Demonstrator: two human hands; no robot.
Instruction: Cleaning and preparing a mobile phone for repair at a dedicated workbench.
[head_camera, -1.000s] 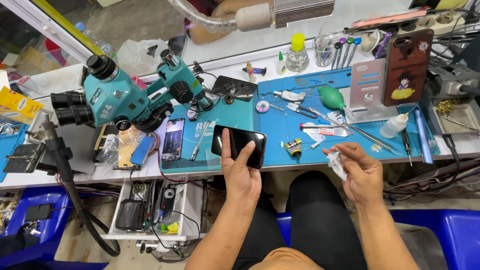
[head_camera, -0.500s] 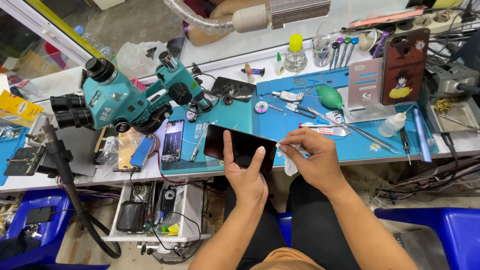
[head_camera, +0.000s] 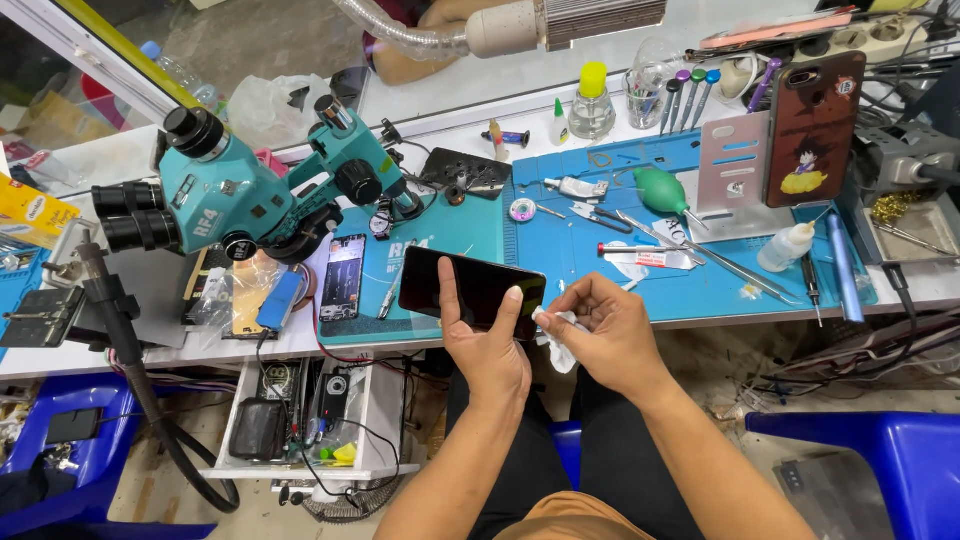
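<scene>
A person is sitting at a white counter (head_camera: 120, 345) covered with a blue work mat (head_camera: 600, 255), seen from above. The left hand (head_camera: 488, 350) is holding a dark smartphone (head_camera: 472, 292) from underneath, thumb and a finger gripping its near long edge, with the black glass screen facing up. The phone's long axis is running left to right, roughly parallel to the counter's front edge, and tilting slightly, its left end farther from the person than its right end. The phone is hovering over the front edge of the mat, just in front of a teal microscope (head_camera: 250, 190). The right hand (head_camera: 605, 335) is closed around a crumpled white cloth (head_camera: 556, 340), pressing it beside the phone's right end. A second, smaller phone (head_camera: 343, 277) is lying flat on the mat to the left of the held phone, below the microscope, its long axis pointing away from the person.
</scene>
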